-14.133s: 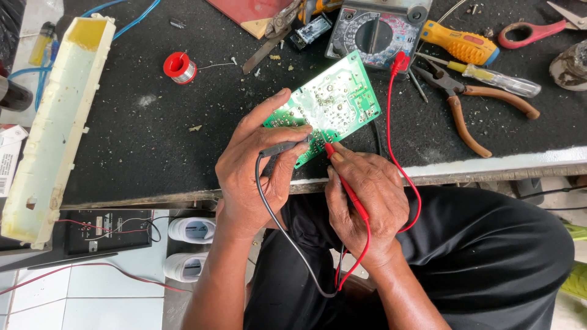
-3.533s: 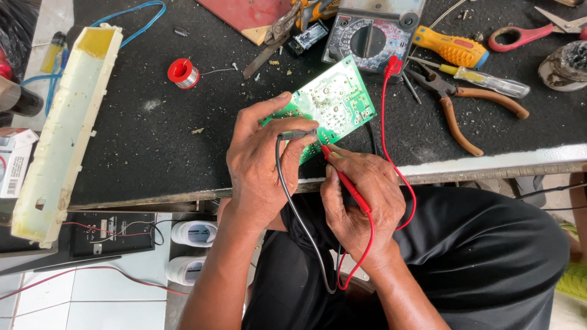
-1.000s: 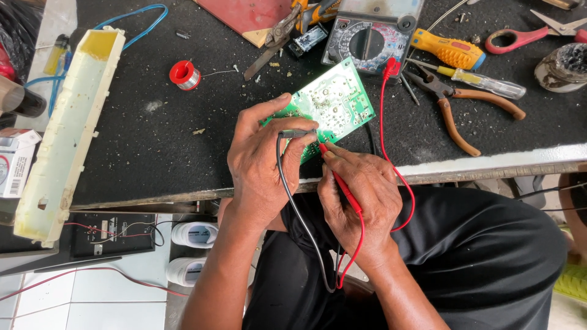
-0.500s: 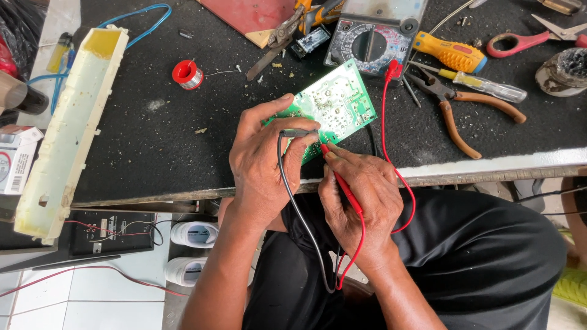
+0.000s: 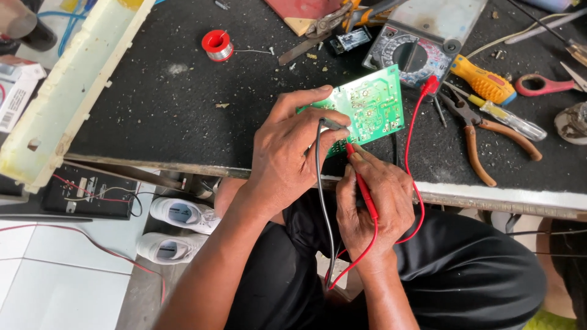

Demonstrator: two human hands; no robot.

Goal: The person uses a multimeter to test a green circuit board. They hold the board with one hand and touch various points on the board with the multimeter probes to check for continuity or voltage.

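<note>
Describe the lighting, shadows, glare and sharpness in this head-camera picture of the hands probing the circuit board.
Head view: soft, even daylight; faint shadows under the left hand and right hand; mild sheen on the green circuit board and the meter; both hands, the red probe and the black mat look sharp; no obvious motion blur; edges bend slightly, a wide-lens effect.

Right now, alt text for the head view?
Two bare hands probe a green circuit board at a black workbench's edge: left hand holds the black probe, right hand the red probe. A multimeter, pliers and screwdrivers lie behind.
</note>
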